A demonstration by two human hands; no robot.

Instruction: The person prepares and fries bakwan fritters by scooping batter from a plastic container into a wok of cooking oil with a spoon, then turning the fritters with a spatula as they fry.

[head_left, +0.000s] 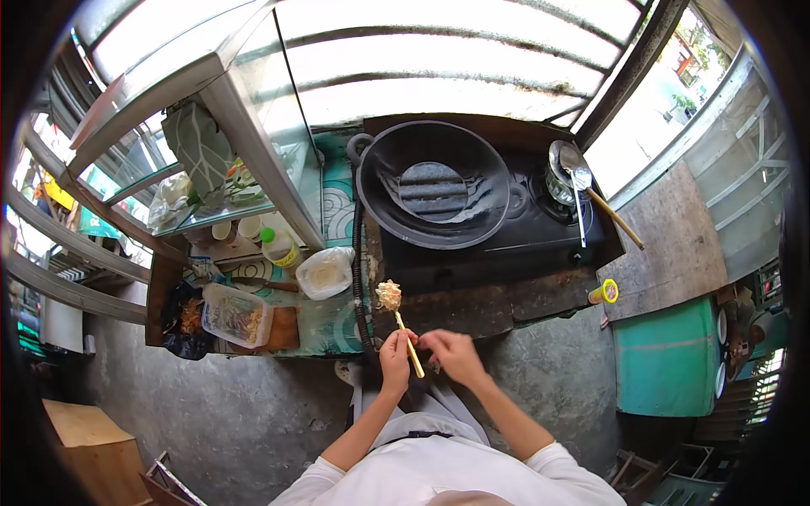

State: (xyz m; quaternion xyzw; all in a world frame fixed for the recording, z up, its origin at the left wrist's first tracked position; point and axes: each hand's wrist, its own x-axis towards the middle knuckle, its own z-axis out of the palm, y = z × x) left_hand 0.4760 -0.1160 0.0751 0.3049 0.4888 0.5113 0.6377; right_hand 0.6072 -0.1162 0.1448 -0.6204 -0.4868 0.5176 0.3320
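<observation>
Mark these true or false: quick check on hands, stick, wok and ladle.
1. The left hand holds a stick topped with a lump of food. True.
2. The wok is full of noodles. False: only its dark inside shows.
3. A ladle rests in the pot right of the wok. True.
4. The right hand grips the green-capped bottle. False: it is by the stick's lower end; the bottle stands far left.

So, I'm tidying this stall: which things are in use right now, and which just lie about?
In use: left hand, stick, food, right hand.
Lying about: wok, ladle, bottle, tub, bag.
</observation>
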